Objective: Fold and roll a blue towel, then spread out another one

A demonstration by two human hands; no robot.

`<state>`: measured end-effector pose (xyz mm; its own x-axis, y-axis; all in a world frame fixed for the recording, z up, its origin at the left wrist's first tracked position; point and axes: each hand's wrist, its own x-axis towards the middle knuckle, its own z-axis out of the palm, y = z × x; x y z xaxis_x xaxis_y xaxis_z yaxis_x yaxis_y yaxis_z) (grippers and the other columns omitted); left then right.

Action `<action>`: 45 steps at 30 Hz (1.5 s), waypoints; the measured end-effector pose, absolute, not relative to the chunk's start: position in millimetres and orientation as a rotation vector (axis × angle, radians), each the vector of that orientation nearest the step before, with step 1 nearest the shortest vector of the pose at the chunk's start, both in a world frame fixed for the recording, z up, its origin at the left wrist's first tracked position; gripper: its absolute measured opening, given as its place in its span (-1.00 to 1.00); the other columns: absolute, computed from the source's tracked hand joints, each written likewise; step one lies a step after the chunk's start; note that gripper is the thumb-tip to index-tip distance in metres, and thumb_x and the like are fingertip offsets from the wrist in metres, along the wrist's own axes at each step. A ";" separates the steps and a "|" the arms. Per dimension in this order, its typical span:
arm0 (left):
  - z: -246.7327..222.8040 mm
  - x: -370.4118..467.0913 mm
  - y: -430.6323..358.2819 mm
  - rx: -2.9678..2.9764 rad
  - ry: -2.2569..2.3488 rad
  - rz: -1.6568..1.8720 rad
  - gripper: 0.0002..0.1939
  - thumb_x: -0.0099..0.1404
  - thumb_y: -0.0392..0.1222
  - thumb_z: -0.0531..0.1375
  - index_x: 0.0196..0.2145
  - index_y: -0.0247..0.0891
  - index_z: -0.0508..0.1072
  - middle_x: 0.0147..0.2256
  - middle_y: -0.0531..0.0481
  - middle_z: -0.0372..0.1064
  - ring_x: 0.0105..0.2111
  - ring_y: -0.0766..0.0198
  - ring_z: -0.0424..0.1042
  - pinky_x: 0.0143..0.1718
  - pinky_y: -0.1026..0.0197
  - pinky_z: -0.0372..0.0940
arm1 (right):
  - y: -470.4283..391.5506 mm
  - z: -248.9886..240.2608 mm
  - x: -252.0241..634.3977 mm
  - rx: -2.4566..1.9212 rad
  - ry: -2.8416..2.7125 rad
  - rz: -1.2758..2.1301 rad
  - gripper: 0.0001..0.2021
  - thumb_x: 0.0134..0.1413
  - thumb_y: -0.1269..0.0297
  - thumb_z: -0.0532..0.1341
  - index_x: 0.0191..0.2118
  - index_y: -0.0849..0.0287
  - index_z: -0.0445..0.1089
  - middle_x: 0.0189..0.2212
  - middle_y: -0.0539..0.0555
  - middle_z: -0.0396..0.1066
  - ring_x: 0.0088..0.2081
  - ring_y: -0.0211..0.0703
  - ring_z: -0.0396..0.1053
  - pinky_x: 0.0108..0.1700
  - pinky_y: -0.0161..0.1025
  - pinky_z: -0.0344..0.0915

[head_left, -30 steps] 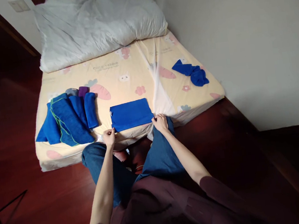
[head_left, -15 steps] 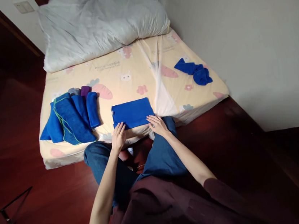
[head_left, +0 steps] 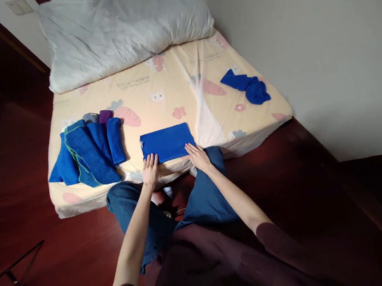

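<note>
the left hand [head_left: 150, 169] lies flat and open, fingers spread, its fingertips on the near left edge of the folded blue towel [head_left: 167, 142]. the right hand [head_left: 197, 155] is open too, palm down, fingers touching the towel's near right corner. neither hand grips anything. the towel sits between and just beyond both hands, at the near edge of the bed [head_left: 171, 94], folded into a flat rectangle; how many layers it has cannot be made out, and a small pale tag shows at its left corner.

to the left of the left hand, well apart, lies a pile of folded towels [head_left: 87, 148], mostly blue, one edged in green; a grey and a purple piece peek out behind it, largely hidden. far beyond the right hand, near the wall, lies a crumpled blue cloth [head_left: 247, 88], its shape too bunched to read. a white duvet [head_left: 121, 26] is heaped at the far end of the bed, its top cut off by the frame. the person's knees in jeans hide the bed's front edge below the hands. a dark tripod leg [head_left: 13, 285] is partly cut off at the lower left.
</note>
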<state>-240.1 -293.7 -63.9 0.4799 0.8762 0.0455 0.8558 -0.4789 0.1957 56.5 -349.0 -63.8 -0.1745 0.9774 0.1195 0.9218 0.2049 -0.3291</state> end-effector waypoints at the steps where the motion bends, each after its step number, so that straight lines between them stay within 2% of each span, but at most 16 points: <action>1: -62.3 -241.6 -288.5 2.587 1.500 0.174 -0.34 0.42 -0.43 -0.12 0.43 -0.42 0.21 0.42 -0.29 0.07 0.46 -0.06 0.03 0.47 -0.17 -0.03 | -346.8 -63.8 56.3 -1.792 -2.161 0.261 -0.41 0.29 0.51 0.04 0.41 0.35 0.23 0.42 0.21 0.17 0.47 -0.01 0.10 0.51 0.08 0.03; 5: -56.5 -251.0 -266.8 2.616 1.402 0.093 -0.35 0.42 -0.46 -0.13 0.40 -0.39 0.26 0.37 -0.33 0.17 0.40 -0.04 0.17 0.43 -0.14 0.07 | -336.8 -61.8 58.3 -1.800 -2.096 0.275 -0.43 0.26 0.56 0.05 0.36 0.31 0.33 0.37 0.21 0.26 0.42 -0.04 0.20 0.47 0.03 0.12; 9: -57.3 -268.4 -262.1 2.603 1.338 0.180 -0.38 0.36 -0.46 -0.07 0.33 -0.36 0.37 0.31 -0.38 0.27 0.34 -0.08 0.28 0.36 -0.16 0.20 | -336.8 -57.5 68.7 -1.784 -2.106 0.325 -0.44 0.23 0.61 0.04 0.28 0.23 0.43 0.30 0.21 0.36 0.36 -0.02 0.31 0.40 0.07 0.24; 13: -63.5 -291.5 -278.7 2.552 1.207 0.316 -0.32 0.24 -0.49 -0.01 0.29 -0.28 0.41 0.31 -0.26 0.31 0.33 -0.01 0.30 0.38 -0.08 0.21 | -347.9 -56.7 82.8 -1.711 -2.126 0.376 -0.45 0.21 0.61 0.07 0.24 0.14 0.48 0.27 0.17 0.40 0.33 -0.01 0.36 0.36 0.12 0.28; 17: -70.9 -307.9 -290.9 2.409 1.154 0.424 -0.26 0.16 -0.48 0.00 0.28 -0.22 0.42 0.31 -0.13 0.32 0.33 0.13 0.30 0.39 -0.01 0.22 | -348.5 -61.6 91.8 -1.630 -2.047 0.466 -0.42 0.15 0.63 0.09 0.22 0.11 0.50 0.24 0.11 0.45 0.32 -0.06 0.36 0.38 0.06 0.29; 22: -77.8 -314.3 -288.0 2.191 1.133 0.689 -0.37 0.21 -0.42 -0.03 0.18 -0.27 0.49 0.22 -0.15 0.43 0.27 0.13 0.39 0.37 -0.12 0.25 | -331.4 -72.7 104.6 -1.564 -1.840 0.581 -0.40 0.03 0.64 0.10 0.14 0.11 0.55 0.11 0.11 0.54 0.21 -0.06 0.41 0.35 0.04 0.30; 26: -78.0 -310.2 -285.2 2.092 1.176 0.802 -0.52 0.31 -0.32 0.05 0.12 -0.25 0.52 0.14 -0.17 0.49 0.20 0.06 0.44 0.29 -0.15 0.33 | -318.8 -79.4 114.2 -1.576 -1.703 0.640 -0.57 0.10 0.49 0.19 0.07 0.09 0.57 -0.01 0.12 0.57 0.08 0.00 0.43 0.21 0.04 0.38; 30: -78.7 -302.2 -282.7 1.971 1.403 0.882 -0.66 0.41 -0.06 0.18 0.04 -0.23 0.55 -0.05 -0.18 0.54 0.01 0.02 0.48 0.09 -0.07 0.43 | -310.5 -80.7 115.6 -1.632 -1.553 0.660 -0.75 0.22 0.18 0.26 -0.08 0.16 0.57 -0.19 0.15 0.54 -0.12 0.01 0.44 0.03 -0.03 0.42; 33: -81.7 -297.2 -280.4 1.884 1.548 0.907 -0.66 0.39 0.06 0.20 -0.12 -0.25 0.57 -0.22 -0.16 0.49 -0.15 0.04 0.48 -0.05 0.01 0.44 | -306.7 -79.2 113.4 -1.639 -1.438 0.708 -0.64 0.24 -0.05 0.24 -0.28 0.18 0.51 -0.34 0.12 0.47 -0.29 -0.06 0.40 -0.13 -0.12 0.42; 35: -83.5 -294.7 -279.7 1.843 1.583 0.920 -0.65 0.39 0.10 0.20 -0.19 -0.25 0.55 -0.27 -0.13 0.45 -0.22 0.08 0.47 -0.10 0.05 0.42 | -305.3 -78.3 111.7 -1.613 -1.380 0.767 -0.57 0.24 -0.15 0.21 -0.29 0.18 0.47 -0.35 0.11 0.47 -0.30 -0.09 0.41 -0.18 -0.16 0.42; 40: -82.9 -289.6 -282.9 1.688 1.622 0.994 -0.60 0.37 0.17 0.21 -0.13 -0.25 0.51 -0.25 -0.10 0.46 -0.26 0.13 0.47 -0.14 0.09 0.39 | -304.9 -80.4 109.2 -1.579 -1.271 0.836 -0.50 0.20 -0.23 0.21 -0.15 0.18 0.49 -0.26 0.15 0.54 -0.20 -0.03 0.49 -0.11 -0.14 0.46; 45: -76.3 -286.9 -288.7 1.580 1.518 1.006 -0.52 0.34 0.13 0.25 0.07 -0.23 0.38 -0.42 0.07 0.41 -0.44 0.26 0.41 -0.30 0.21 0.32 | -305.6 -84.6 109.1 -1.632 -1.271 0.772 -0.51 0.15 -0.20 0.26 -0.14 0.19 0.49 -0.48 0.01 0.40 -0.40 -0.13 0.39 -0.23 -0.17 0.42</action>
